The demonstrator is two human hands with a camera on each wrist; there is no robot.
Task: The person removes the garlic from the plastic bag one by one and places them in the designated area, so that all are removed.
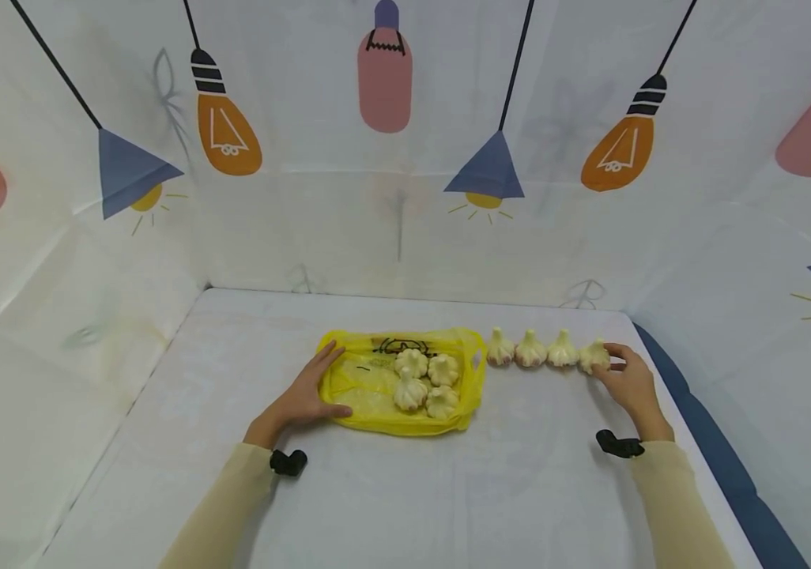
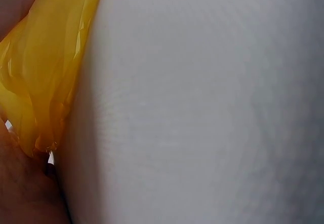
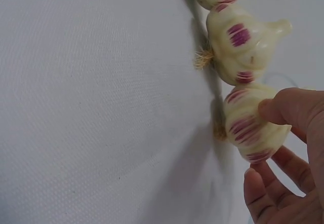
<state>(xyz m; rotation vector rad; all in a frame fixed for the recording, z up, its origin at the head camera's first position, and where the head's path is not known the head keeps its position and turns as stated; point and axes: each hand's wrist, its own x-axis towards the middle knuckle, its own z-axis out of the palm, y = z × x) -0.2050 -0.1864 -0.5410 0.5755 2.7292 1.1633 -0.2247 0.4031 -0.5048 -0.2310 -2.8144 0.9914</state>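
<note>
My right hand [image 1: 631, 385] pinches a garlic bulb [image 3: 255, 125] between thumb and fingers, at the right end of a row. Purple streaks mark its pale skin, and its side meets the neighbouring garlic bulb [image 3: 243, 44]. Further left in the row stand two more, a garlic bulb [image 1: 530, 349] and an end garlic bulb [image 1: 499, 348]. My left hand [image 1: 303, 393] holds the left end of a tray-shaped yellow plastic bag [image 1: 359, 391], fingers along its side and thumb at the near corner. Several garlic bulbs [image 1: 443, 370] lie in its right half.
A white-covered table [image 1: 448, 498] carries everything, with a blue strip [image 1: 704, 435] along its right edge. Behind it hangs a white cloth [image 1: 306, 213] printed with lamps and bulbs. Each wrist wears a black band [image 1: 619, 444].
</note>
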